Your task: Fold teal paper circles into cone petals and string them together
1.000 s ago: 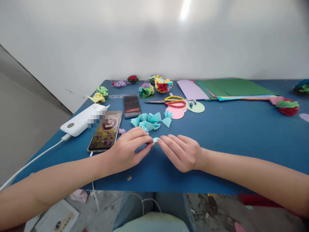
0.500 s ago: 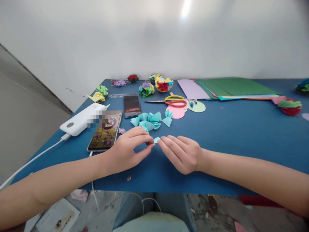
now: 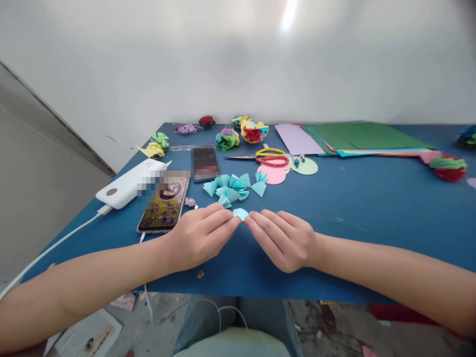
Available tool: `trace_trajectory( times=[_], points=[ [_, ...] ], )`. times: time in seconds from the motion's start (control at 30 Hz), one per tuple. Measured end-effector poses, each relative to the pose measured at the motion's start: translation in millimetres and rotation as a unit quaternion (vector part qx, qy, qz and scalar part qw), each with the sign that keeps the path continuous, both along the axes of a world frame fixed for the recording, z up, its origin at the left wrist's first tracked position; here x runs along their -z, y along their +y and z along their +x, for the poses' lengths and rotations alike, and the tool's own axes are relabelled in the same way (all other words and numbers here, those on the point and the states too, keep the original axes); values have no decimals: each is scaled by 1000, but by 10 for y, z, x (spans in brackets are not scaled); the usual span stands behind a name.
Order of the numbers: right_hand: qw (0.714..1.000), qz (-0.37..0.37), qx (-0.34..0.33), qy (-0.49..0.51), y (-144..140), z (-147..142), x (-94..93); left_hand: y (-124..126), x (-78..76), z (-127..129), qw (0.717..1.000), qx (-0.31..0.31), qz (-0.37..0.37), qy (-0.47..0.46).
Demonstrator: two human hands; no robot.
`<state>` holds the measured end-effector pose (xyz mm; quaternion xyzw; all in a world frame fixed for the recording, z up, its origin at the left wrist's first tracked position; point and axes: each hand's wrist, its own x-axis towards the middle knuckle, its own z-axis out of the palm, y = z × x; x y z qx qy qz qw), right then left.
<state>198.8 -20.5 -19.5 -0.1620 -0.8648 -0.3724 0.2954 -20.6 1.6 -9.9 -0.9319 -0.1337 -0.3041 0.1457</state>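
Observation:
A small light-blue paper piece (image 3: 241,213) lies on the blue table (image 3: 372,208), pinched between the fingertips of both hands. My left hand (image 3: 199,235) holds its left side and my right hand (image 3: 282,238) holds its right side. Just beyond the fingers lies a cluster of folded teal paper petals (image 3: 232,187).
Two phones (image 3: 165,201) (image 3: 204,162) and a white power bank (image 3: 128,183) with a cable lie at the left. Scissors (image 3: 264,158), pink and green paper circles (image 3: 273,173), coloured paper sheets (image 3: 357,136) and several paper flowers (image 3: 253,131) lie farther back.
Both hands have shifted slightly away from me and more of the light-blue paper piece shows between the fingertips. The camera view moved a little.

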Motion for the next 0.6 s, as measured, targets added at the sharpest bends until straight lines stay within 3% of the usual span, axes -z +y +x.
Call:
trace_trajectory(
  times=[0.43, 0.6],
  points=[
    [999, 25, 13, -40, -6, 33, -19, -36, -20, 46, 1000, -8, -14, -20],
    [999, 27, 22, -42, 17, 12, 17, -2, -26, 25, 996, -5, 89, 17]
  ],
)
